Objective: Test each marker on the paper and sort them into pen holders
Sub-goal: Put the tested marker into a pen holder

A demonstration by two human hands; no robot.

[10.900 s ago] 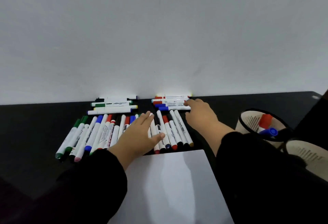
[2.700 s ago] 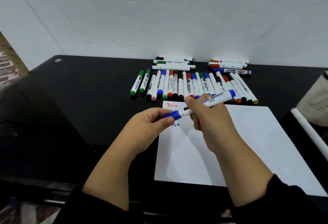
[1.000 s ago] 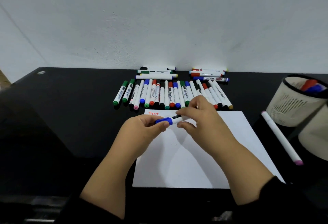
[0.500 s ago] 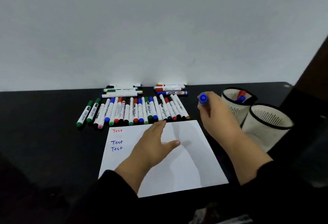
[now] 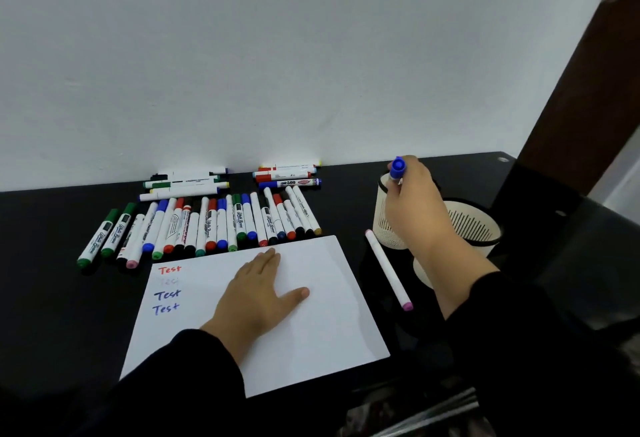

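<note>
Sorting step: right hand [image 5: 414, 201] grips blue-capped white marker [image 5: 397, 168] above white mesh pen holder [image 5: 382, 218], 2 o'clock of white paper sheet [image 5: 322, 298]. Left hand [image 5: 258, 293] flat, released. Next: lower, release.

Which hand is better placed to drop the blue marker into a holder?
Right. The right hand already grips the blue marker above the holder; the left hand lies flat on the paper.

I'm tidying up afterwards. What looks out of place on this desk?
One white marker with a pink cap lies alone on the black table between the white paper and the cream mesh pen holders, apart from the rows.
</note>
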